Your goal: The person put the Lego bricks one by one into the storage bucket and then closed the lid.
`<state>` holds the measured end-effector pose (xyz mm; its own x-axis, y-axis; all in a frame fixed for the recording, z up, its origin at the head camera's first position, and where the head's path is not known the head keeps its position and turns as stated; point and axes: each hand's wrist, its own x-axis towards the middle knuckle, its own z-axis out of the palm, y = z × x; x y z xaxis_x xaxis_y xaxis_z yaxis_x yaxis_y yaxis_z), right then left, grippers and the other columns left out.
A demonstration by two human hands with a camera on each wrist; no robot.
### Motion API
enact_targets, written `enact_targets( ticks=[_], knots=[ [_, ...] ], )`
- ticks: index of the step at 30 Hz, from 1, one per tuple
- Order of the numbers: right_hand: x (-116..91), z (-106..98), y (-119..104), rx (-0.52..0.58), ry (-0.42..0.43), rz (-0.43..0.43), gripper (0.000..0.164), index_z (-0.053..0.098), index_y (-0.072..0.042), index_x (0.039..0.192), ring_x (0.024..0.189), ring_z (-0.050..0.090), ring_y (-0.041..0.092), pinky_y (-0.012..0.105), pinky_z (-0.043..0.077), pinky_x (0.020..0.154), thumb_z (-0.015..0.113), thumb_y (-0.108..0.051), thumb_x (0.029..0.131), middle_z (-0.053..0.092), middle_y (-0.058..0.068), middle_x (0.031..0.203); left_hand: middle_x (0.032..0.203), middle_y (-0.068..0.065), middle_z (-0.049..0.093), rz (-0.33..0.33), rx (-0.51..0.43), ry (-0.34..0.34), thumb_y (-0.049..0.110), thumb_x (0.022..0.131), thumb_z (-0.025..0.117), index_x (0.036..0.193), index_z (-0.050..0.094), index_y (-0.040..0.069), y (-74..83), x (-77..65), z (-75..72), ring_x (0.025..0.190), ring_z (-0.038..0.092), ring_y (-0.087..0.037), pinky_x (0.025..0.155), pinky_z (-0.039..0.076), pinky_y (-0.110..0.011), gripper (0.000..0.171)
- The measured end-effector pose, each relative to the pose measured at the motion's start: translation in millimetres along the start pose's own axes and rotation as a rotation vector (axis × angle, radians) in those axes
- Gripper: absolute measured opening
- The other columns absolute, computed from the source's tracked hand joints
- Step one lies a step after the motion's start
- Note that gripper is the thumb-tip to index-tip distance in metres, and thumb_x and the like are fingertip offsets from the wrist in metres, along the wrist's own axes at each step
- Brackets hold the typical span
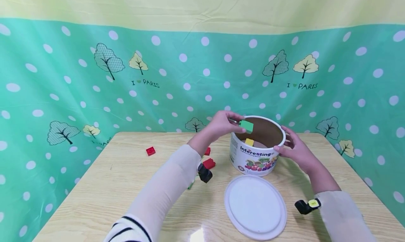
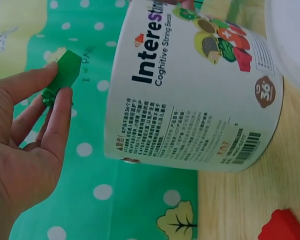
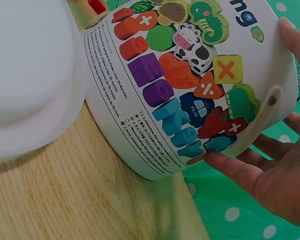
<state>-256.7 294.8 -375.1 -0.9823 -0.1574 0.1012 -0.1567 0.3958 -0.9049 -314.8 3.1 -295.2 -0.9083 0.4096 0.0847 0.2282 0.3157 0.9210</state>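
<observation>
So closest to us, bottom of the frame and right of centre, there's a round white lid [image 1: 255,204] lying flat on the wooden table [image 1: 104,185]. A bit up and left of it, a small green piece [image 1: 191,184] pokes out beside the left sleeve [image 1: 171,182], mostly hidden, then two red bricks [image 1: 209,163] near the wrist. Right of those sits the white "Interesting" tub [image 1: 253,160], lid off, with a yellow block [image 1: 249,142] inside. The right hand [image 1: 299,151] has the tub's right side gripped, thumb at the front by the rim, and the right wrist view shows its white handle [image 3: 255,125] right by the fingers. Left hand [image 1: 225,124] is pinching a green block [image 1: 246,126] over the tub's opening. Another red brick [image 1: 150,151] lies off to the left, and behind everything hangs a dotted green-and-yellow curtain [image 1: 177,73].
</observation>
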Motion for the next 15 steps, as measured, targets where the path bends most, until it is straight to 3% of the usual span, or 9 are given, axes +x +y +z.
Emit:
enact_targets(
  ticks=[6, 15],
  knots=[
    [-1, 1, 0, 0.001, -0.003, 0.001, 0.094, 0.001, -0.021, 0.158, 0.135, 0.027, 0.051, 0.057, 0.048, 0.092, 0.069, -0.029, 0.092, 0.018, 0.028, 0.154, 0.105, 0.000, 0.061, -0.012, -0.013, -0.015, 0.009, 0.078, 0.083, 0.117, 0.071, 0.011, 2.1, 14.0, 1.8, 0.095, 0.061, -0.019, 0.082, 0.056, -0.035, 0.041],
    [-1, 0, 1, 0.008, -0.009, -0.012, 0.093, 0.002, -0.020, 0.158, 0.134, 0.028, 0.052, 0.055, 0.049, 0.090, 0.068, -0.027, 0.093, 0.019, 0.029, 0.154, 0.106, 0.000, 0.064, -0.014, -0.032, -0.016, 0.003, 0.078, 0.080, 0.117, 0.071, 0.011, -1.8, 28.6, 5.3, 0.098, 0.060, -0.017, 0.082, 0.055, -0.030, 0.041]
  ],
)
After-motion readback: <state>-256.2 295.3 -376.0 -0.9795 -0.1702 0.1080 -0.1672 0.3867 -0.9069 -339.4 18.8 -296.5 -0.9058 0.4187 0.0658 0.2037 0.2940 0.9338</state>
